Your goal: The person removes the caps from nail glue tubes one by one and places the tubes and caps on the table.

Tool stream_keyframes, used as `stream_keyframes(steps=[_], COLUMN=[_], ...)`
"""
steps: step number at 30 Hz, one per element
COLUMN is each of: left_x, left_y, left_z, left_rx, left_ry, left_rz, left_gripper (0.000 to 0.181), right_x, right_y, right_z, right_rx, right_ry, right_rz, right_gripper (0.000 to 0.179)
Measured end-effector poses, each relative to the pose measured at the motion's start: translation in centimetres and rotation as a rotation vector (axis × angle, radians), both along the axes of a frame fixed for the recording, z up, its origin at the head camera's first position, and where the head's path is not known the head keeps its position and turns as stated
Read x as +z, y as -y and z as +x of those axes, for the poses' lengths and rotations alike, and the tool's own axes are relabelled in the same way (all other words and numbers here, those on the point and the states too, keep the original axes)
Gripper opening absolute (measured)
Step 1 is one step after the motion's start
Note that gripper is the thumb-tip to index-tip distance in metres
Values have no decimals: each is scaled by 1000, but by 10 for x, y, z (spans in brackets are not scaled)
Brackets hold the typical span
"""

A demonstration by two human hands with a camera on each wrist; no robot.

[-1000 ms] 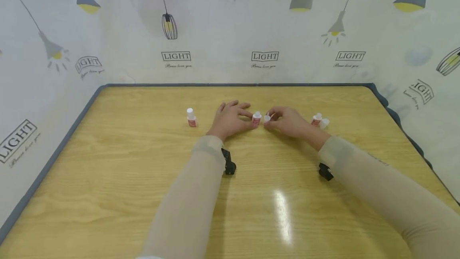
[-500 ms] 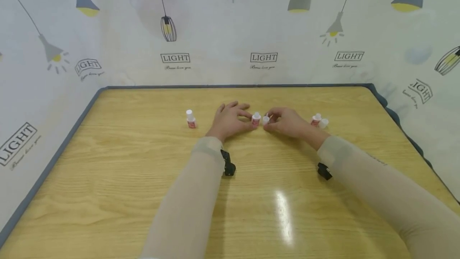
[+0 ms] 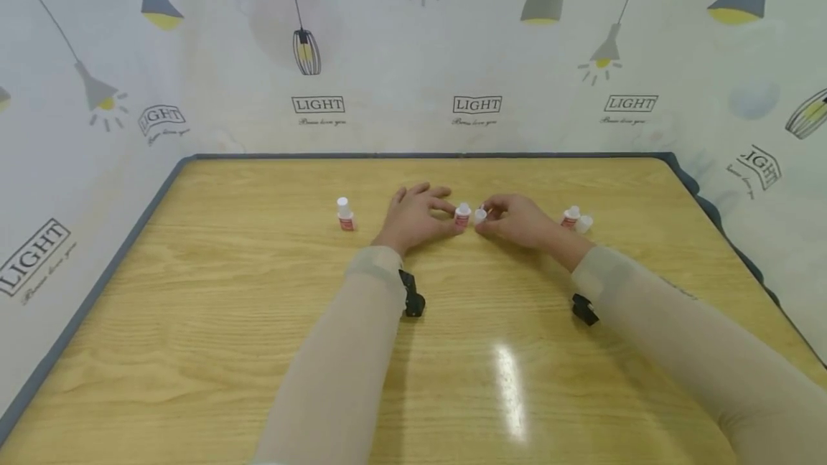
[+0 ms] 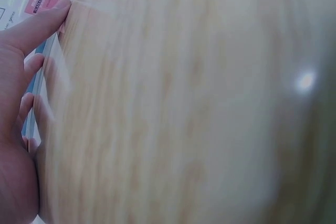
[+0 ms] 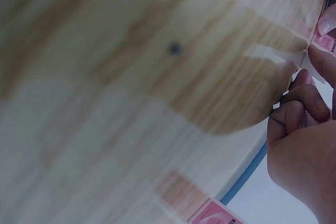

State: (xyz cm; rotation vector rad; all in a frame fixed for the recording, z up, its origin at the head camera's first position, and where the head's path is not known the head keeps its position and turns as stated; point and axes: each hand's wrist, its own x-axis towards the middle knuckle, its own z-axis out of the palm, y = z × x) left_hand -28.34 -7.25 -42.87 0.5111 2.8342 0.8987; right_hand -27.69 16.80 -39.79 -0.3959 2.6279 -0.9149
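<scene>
A small white bottle (image 3: 461,217) with a red label stands uncapped at the back middle of the table. My left hand (image 3: 420,217) holds it between thumb and index finger, the other fingers spread. In the left wrist view the thumb lies across the label of that bottle (image 4: 39,2). Just to its right, a white cap (image 3: 480,216) is pinched by the thumb and fingers of my right hand (image 3: 517,219), open end up. The right wrist view shows my right hand (image 5: 304,124) low over the table, its other fingers curled; the cap is mostly hidden there.
A similar capped bottle (image 3: 345,215) stands to the left of my left hand. Beyond my right wrist stands another bottle (image 3: 571,217), with a loose white cap (image 3: 584,224) beside it. The wooden table (image 3: 258,350) meets a printed wall at its back edge.
</scene>
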Motion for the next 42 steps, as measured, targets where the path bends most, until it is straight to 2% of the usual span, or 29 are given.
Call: stream_keyframes(steps=[9,15,21,25,31,34,36,39,42], left_x=[4,0,0,3,10,15,23,40,64], left_y=[0,0,1,0,2,5,8,12,18], left_z=[2,2,3,1,-2,-1,1,4,6], left_rx=[-2,-3,2,-15,-85,-105,-104,-102,-128], left_ry=[-9,-1,1,24,125,185,234,290,320], left_rz=[3,2,-1,-2,3,48,109,168,129], left_gripper=[44,44,45,46,59,68,72,78,77], right_x=[-1,-1,-3,-3,4,14,23,40,58], right_y=[0,0,0,0,0,-2,-3,-2,2], right_z=[-1,2,0,0,-2,-4,-5,-5,-5], right_rx=[-3,-3,-5,-10,2,7,6,3,2], right_ry=[4,8,19,20,41,43,34,15,-10], right_rz=[-9,1,-5,-7,-4,1,-3,-13,-13], right_gripper=[46,49,51,51,57,64,66,65,61])
